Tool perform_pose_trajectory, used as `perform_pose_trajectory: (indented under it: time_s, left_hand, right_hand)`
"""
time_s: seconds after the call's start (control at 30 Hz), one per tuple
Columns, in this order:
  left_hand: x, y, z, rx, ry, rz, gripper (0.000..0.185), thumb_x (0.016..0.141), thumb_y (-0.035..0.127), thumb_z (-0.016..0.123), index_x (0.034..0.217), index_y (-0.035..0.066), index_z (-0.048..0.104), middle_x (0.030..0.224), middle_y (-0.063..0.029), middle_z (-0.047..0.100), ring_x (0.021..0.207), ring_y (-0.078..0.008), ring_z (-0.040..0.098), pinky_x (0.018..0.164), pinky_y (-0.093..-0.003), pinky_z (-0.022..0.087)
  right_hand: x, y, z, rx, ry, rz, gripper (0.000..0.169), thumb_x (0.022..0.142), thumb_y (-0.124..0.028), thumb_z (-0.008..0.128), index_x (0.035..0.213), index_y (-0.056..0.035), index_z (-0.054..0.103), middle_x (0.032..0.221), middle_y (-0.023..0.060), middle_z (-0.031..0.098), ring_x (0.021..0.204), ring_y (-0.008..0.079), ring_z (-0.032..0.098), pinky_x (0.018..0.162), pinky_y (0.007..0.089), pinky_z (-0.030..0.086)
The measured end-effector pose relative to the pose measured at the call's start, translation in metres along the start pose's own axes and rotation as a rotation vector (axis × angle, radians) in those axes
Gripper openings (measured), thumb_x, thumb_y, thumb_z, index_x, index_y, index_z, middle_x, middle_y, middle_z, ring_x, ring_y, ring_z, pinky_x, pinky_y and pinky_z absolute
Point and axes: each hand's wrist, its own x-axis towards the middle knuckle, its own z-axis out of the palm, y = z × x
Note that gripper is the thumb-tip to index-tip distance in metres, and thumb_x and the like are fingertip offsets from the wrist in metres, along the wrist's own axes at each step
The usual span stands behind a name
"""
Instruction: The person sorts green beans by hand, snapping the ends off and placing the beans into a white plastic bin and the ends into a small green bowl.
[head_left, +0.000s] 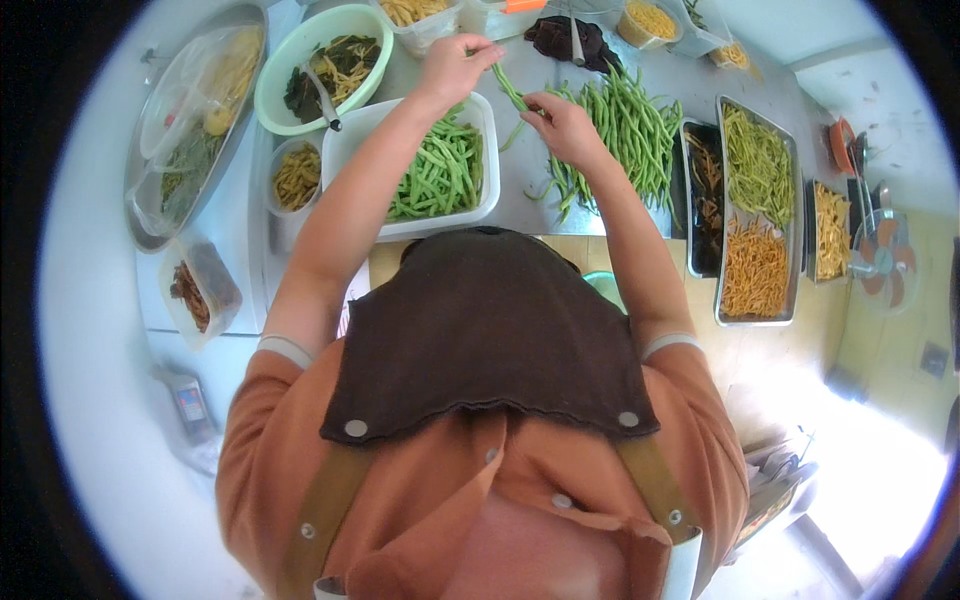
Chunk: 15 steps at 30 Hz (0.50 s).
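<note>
Between my two hands runs a long green bean (508, 85). My left hand (459, 66) pinches its far end above the back rim of a white plastic tub. My right hand (561, 124) grips the bean lower down, at the left side of a loose pile of whole long beans (630, 135) on the metal table. Short cut bean pieces (442, 169) fill much of the white tub (490, 127), partly hidden by my left forearm. A thin bean strand (513, 136) lies on the metal just right of the tub.
A pale green bowl (268, 82) with cooked greens and a utensil stands left of the tub, beside a small container of pickles (295, 177). Metal trays (757, 324) of cut vegetables line the right. At the back are a dark cloth (559, 37) and plastic containers (649, 24).
</note>
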Motion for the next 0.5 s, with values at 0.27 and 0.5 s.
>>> perform_pose_trajectory:
  time_s: [0.27, 0.5]
  left_hand:
    - [-0.079, 0.038, 0.022, -0.769, -0.355, -0.493, 0.012, 0.093, 0.013, 0.058, 0.094, 0.001, 0.059, 0.074, -0.0015, 0.052, 0.052, -0.0057, 0.038, 0.043, -0.0186, 0.026]
    - [-0.115, 0.012, 0.05, -0.876, -0.381, -0.611, 0.013, 0.094, 0.012, 0.053, 0.1, 0.001, 0.057, 0.084, -0.0063, 0.058, 0.058, -0.0068, 0.042, 0.047, -0.0199, 0.03]
  right_hand:
    - [-0.012, -0.004, -0.019, -0.264, 0.237, -0.344, 0.019, 0.082, -0.011, 0.065, 0.1, -0.0051, 0.062, 0.094, 0.0141, 0.065, 0.081, 0.0346, 0.063, 0.07, 0.0393, 0.051]
    - [-0.029, 0.031, -0.055, -0.099, 0.45, 0.101, 0.018, 0.084, -0.013, 0.069, 0.096, -0.0008, 0.063, 0.084, 0.0099, 0.067, 0.071, 0.0193, 0.063, 0.065, 0.0294, 0.051]
